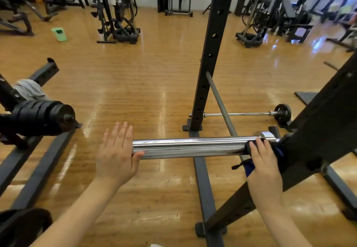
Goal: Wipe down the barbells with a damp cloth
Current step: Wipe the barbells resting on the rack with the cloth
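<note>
Chrome barbell sleeve (pixel 189 147) lies level across the rack, its free end toward your left. Your right hand (pixel 263 166) wraps a blue cloth (pixel 249 168) around the sleeve at its inner end, beside the black rack upright (pixel 316 130). Your left hand (pixel 116 155) is flat, fingers straight, steadying the free end. Keep the cloth wrapped snugly and draw it toward that free end, probably turning to reach the underside.

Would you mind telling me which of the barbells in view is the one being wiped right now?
The thick chrome barbell in the rack: the right hand grips a blue cloth round it. The thin barbell lies untouched on the floor behind.
</note>
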A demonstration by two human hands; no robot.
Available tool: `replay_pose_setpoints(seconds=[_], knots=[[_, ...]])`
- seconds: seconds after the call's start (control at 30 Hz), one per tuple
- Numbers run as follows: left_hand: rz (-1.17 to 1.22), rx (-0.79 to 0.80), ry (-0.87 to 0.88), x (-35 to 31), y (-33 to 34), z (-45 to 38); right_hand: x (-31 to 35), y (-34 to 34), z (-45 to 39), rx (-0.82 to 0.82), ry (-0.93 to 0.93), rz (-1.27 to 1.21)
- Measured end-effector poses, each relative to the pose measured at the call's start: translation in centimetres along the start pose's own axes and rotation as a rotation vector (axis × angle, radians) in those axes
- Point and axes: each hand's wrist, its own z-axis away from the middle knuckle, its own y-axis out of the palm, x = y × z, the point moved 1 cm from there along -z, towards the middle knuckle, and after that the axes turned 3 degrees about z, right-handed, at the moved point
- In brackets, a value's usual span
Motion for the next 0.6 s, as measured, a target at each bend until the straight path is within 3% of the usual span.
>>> replay_pose_setpoints(seconds=[0.27,0.47,0.6], knots=[[0.006,0.076,0.015,0.4,-0.3,-0.2,0.7,-3.6,-2.6,-0.122,0.065,-0.029],[0.002,0.044,-0.05,-0.3,-0.4,0.6,0.6,-2.0,-0.5,0.065,0.206,0.012],[0.022,0.05,-0.105,-1.2,-0.3,1.0,1.3,-3.9,-2.3,-0.002,0.233,-0.033]])
